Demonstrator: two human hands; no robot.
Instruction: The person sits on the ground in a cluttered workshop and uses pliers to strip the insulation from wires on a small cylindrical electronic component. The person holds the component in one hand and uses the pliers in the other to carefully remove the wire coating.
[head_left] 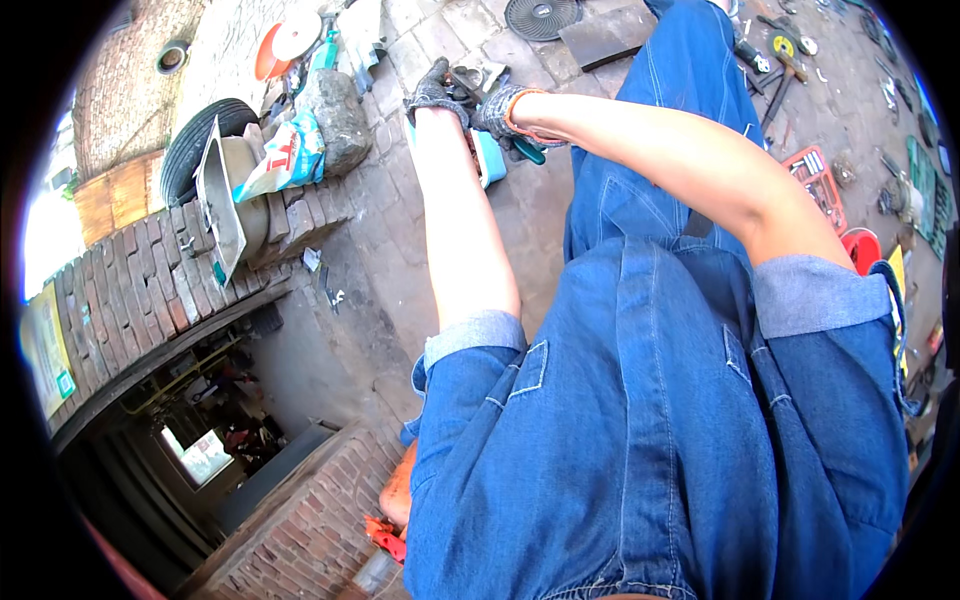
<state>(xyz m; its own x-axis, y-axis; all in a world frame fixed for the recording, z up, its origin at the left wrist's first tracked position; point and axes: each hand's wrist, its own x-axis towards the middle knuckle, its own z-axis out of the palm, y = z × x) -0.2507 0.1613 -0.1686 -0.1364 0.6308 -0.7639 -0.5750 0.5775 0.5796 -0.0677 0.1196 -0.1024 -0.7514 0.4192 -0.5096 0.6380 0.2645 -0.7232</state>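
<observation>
Both my hands wear dark grey work gloves and are close together over the paving, at arm's length. My left hand closes around the near side of a small grey metal part, whose exact kind I cannot make out. Just to its right, my right hand is wrapped round a hand tool with a dark green handle, which sticks out below the fist; the tool's working end is hidden. Under my wrists stands a light blue container, partly covered by my left forearm.
Left of my hands lie a big stone, a plastic bag, a metal sink and a tyre. Ahead are a round black grille and a dark slab. A hammer and red tool case lie right.
</observation>
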